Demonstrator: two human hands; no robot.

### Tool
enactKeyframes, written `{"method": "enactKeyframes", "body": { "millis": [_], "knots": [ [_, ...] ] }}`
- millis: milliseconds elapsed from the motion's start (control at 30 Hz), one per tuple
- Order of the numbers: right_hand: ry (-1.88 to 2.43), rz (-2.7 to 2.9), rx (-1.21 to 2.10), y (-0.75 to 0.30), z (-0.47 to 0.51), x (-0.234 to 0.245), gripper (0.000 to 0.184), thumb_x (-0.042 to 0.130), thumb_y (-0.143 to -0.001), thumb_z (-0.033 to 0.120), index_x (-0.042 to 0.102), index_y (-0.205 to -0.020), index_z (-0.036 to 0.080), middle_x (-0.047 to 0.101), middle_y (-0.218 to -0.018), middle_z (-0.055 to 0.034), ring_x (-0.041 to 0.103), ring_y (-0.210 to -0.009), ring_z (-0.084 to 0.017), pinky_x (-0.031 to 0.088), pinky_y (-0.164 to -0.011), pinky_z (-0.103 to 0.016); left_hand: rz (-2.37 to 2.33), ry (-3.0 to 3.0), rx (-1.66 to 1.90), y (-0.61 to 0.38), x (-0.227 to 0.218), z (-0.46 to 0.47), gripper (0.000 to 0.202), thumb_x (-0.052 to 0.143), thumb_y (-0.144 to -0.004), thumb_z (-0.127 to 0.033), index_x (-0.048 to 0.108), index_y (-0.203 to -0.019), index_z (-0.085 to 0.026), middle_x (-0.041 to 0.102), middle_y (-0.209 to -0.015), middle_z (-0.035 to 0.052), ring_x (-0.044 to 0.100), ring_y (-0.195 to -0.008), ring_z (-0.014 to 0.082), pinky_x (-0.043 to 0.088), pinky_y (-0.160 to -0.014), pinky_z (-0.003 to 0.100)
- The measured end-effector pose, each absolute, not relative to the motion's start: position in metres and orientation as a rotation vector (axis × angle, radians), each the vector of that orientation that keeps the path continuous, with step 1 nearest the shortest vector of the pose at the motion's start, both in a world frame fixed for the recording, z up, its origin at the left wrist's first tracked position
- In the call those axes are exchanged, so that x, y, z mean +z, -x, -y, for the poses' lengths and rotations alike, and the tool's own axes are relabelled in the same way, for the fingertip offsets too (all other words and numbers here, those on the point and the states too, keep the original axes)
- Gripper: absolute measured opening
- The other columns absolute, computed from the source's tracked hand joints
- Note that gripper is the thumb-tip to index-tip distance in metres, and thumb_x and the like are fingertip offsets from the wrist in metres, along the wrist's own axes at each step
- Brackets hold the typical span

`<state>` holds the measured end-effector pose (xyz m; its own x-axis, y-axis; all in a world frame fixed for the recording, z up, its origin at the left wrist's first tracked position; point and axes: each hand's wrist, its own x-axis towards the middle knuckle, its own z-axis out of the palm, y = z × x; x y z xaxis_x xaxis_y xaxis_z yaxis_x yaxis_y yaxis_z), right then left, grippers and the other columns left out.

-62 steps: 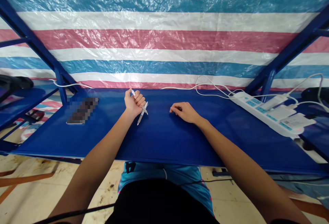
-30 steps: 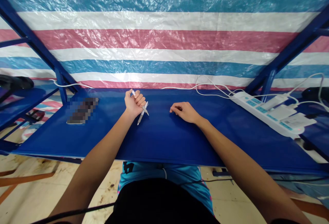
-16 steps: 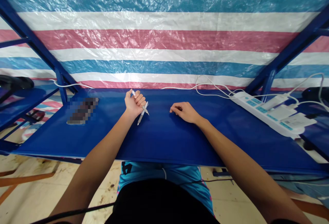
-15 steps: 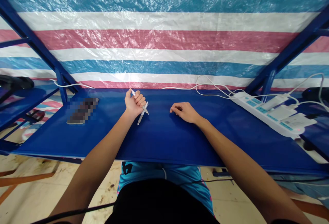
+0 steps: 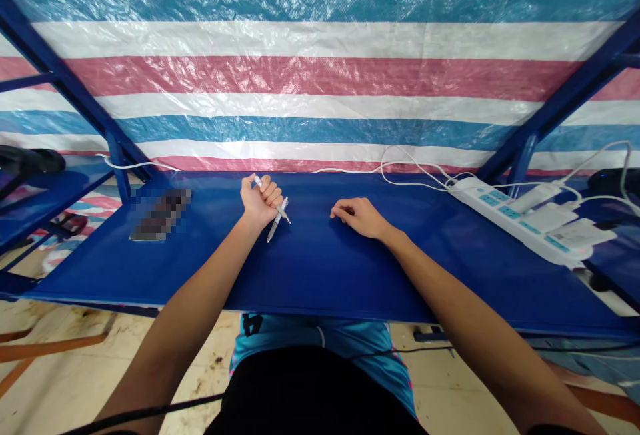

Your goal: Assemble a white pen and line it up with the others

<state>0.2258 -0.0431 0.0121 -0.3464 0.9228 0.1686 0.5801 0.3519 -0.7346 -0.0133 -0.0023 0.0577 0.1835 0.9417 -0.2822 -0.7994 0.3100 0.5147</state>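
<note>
Fingers of your left hand (image 5: 273, 192) are clamped in a fist around a white pen (image 5: 258, 181), whose end pokes out at the top of the fist, near the middle of the frame. A second slim white pen (image 5: 276, 224) crosses at the lower right of the fist, its point aimed down toward the blue tabletop (image 5: 320, 275); you can't tell from this view whether the point touches. Both should handle light and stiff, but smooth barrels may slip, so take hold mid-barrel rather than at the ends. Your right hand (image 5: 357, 216) lies empty on the tabletop, its fingers loosely curled and together, well apart from the pens. Left of the pens lies a pixelated phone (image 5: 160, 215); at right, a white power strip (image 5: 510, 222) carries plugged-in chargers (image 5: 550, 217). A striped tarp (image 5: 320, 75) hangs behind.
</note>
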Motion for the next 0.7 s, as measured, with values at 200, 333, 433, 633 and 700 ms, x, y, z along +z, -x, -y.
{"method": "enactKeyframes", "body": {
  "millis": [200, 333, 433, 633, 700],
  "knots": [
    [1.292, 2.046, 0.769, -0.2262, 0.0432, 0.0126, 0.031, 0.049, -0.094, 0.035, 0.069, -0.075, 0.021, 0.063, -0.063, -0.0003, 0.056, -0.058, -0.015, 0.042, -0.067, -0.029, -0.636, -0.3, 1.244, 0.0138, 0.0555, 0.0008, 0.056, 0.03, -0.106, -0.042, 0.02, -0.056, -0.022, 0.015, -0.043, -0.0072, 0.018, -0.031, 0.0073, 0.015, -0.032, 0.022],
    [1.306, 2.041, 0.775, -0.2255, 0.0439, 0.0134, 0.031, 0.049, -0.094, 0.036, 0.068, -0.074, 0.021, 0.063, -0.063, -0.0002, 0.055, -0.058, -0.015, 0.042, -0.067, -0.029, -0.625, -0.318, 1.26, 0.0149, 0.0537, -0.0005, 0.056, 0.036, -0.105, -0.043, 0.022, -0.054, -0.022, 0.015, -0.044, -0.0073, 0.019, -0.031, 0.0076, 0.016, -0.033, 0.023],
    [1.305, 2.04, 0.779, -0.225, 0.044, 0.0139, 0.031, 0.049, -0.093, 0.036, 0.068, -0.074, 0.021, 0.062, -0.062, 0.0, 0.055, -0.057, -0.015, 0.042, -0.066, -0.028, -0.615, -0.319, 1.252, 0.0147, 0.0548, 0.0011, 0.057, 0.031, -0.106, -0.042, 0.022, -0.054, -0.022, 0.015, -0.044, -0.0067, 0.017, -0.032, 0.0083, 0.016, -0.033, 0.023],
    [1.305, 2.04, 0.772, -0.2252, 0.0442, 0.0144, 0.031, 0.049, -0.094, 0.034, 0.069, -0.074, 0.021, 0.063, -0.063, -0.0003, 0.055, -0.058, -0.015, 0.042, -0.067, -0.029, -0.548, -0.333, 1.193, 0.0143, 0.0561, 0.0024, 0.056, 0.034, -0.108, -0.047, 0.03, -0.057, -0.022, 0.019, -0.047, -0.007, 0.022, -0.034, 0.0079, 0.021, -0.033, 0.02],
    [1.306, 2.038, 0.778, -0.2254, 0.0441, 0.014, 0.031, 0.049, -0.094, 0.034, 0.07, -0.075, 0.021, 0.063, -0.063, -0.0001, 0.056, -0.058, -0.015, 0.042, -0.067, -0.029, -0.565, -0.368, 1.142, 0.0123, 0.0551, 0.0013, 0.05, 0.039, -0.107, -0.035, 0.036, -0.059, -0.021, 0.023, -0.049, -0.007, 0.025, -0.035, 0.0075, 0.022, -0.034, 0.018]
  ]
}}
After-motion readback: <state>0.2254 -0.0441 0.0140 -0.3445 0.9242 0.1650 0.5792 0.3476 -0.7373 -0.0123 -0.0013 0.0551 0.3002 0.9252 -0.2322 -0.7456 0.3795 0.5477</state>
